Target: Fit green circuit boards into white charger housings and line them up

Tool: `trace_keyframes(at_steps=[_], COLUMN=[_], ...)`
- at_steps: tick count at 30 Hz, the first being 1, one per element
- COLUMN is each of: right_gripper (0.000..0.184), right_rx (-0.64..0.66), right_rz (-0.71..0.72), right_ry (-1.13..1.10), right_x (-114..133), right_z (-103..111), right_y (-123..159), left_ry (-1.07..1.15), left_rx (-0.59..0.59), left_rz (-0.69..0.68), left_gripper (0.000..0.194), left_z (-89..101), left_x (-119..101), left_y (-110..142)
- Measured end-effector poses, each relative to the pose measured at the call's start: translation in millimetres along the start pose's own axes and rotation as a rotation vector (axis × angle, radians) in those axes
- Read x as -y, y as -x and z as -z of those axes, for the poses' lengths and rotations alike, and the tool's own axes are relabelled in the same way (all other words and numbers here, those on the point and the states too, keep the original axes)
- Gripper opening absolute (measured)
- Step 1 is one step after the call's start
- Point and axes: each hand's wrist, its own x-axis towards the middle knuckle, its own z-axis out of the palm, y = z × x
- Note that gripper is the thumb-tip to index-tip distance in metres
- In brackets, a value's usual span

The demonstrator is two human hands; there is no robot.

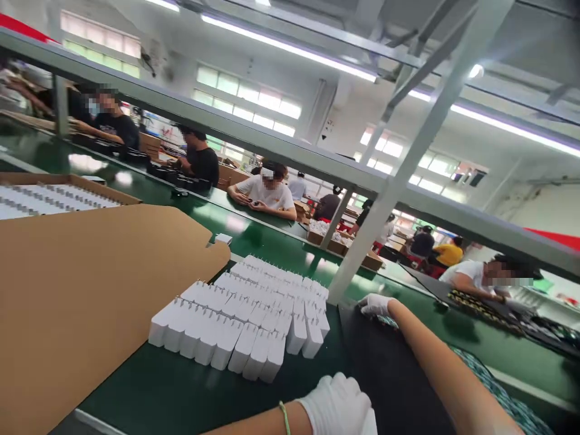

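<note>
My left hand point(338, 405), in a white glove with a green band at the wrist, is closed at the bottom of the view. The edge of a white plug adapter point(371, 423) shows below its fingers. My right hand point(377, 306), also gloved, reaches to the far end of the black mat point(380, 368), with its fingers curled down. Teal patterned material point(388, 321) lies right under that hand; whatever the fingers hold is hidden. Left of the mat, white plug adapters point(226, 326) stand in close rows, metal pins up, on the green work surface point(149, 396).
A large cardboard sheet point(104, 290) covers the left side, beside a box point(106, 194) of more adapters. A slanting metal post point(389, 199) rises behind the rows. More teal material point(502, 393) lies at right. Co-workers sit across the green belt point(254, 238).
</note>
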Motion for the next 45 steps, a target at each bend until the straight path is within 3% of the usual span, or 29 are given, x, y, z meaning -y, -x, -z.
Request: trace_keyframes(at_steps=[5,10,17,28,35,39,42,45], right_gripper=[0.027,0.028,0.029,0.027,0.025,0.024,0.024,0.034], right_rx=[0.134,0.198,0.198,0.130,0.015,-0.153,-0.332,-0.474], right_rz=[-0.112,-0.216,-0.256,-0.264,-0.271,-0.218,-0.127,0.003], right_ry=[0.096,0.114,0.132,0.183,0.095,0.039,-0.013,-0.074], right_x=[-5,-12,-24,-25,-28,-24,-13,-1], right_z=[-2,-10,-16,-19,-25,-29,-42,-72], right_y=[-13,-36,-35,-33,-18,-1,26,71], left_ry=[0.042,0.060,0.053,0.054,0.062,0.031,0.016,-0.009], left_rx=[-0.023,-0.012,-0.090,-0.087,-0.074,-0.098,-0.118,-0.139], left_rz=[-0.001,-0.026,-0.027,-0.020,-0.020,-0.023,-0.015,0.024], left_gripper=[0.030,0.048,0.055,0.056,0.056,0.055,0.053,0.050], left_z=[-4.0,-0.6,-6.0,-6.8,-6.2,-6.5,-5.9,-4.0], left_x=[6,5,3,3,3,3,4,4], left_y=[-11,0,6,4,4,5,6,7])
